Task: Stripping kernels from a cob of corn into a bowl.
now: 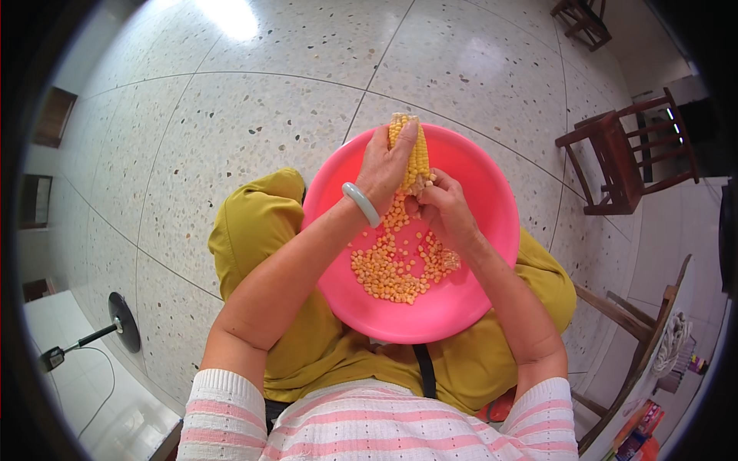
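Observation:
An ear of yellow corn (420, 152) is tilted over the far part of a pink plastic basin (481, 173). My left hand (385, 167) is wrapped around its upper part, thumb along the rows, with a pale green bangle (361, 204) on the wrist. The fingers of my right hand (448, 210) are closed at the lower end of the ear, where the kernels look loosened and partly stripped. Loose corn kernels (386, 274) lie across the basin's floor. A pale stripped piece of cob (451, 260) sits among them, beside my right wrist.
The basin rests between my knees, in olive trousers (253, 230), above a terrazzo floor (259, 127). A wooden chair (617, 155) stands at right. Near the lower right is a wooden-edged table (640, 397) with goods. A round-based stand (124, 322) is at left.

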